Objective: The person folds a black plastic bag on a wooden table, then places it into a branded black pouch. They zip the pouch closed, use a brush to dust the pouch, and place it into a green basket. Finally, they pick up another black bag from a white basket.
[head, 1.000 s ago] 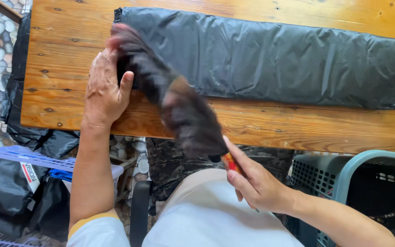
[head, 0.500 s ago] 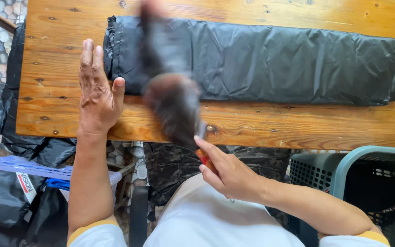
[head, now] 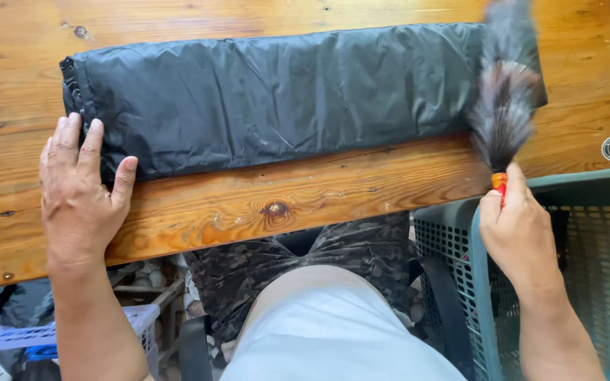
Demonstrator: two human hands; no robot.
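Folded black shiny fabric lay lengthwise on the knotty wooden table, its left end touched by the flat, open left hand, while the right hand gripped the orange-handled grey feather duster, blurred over its right end.

Bare forearms, no rings (or watch); light grey shorts.

Soft daylight, motion-blurred feather duster
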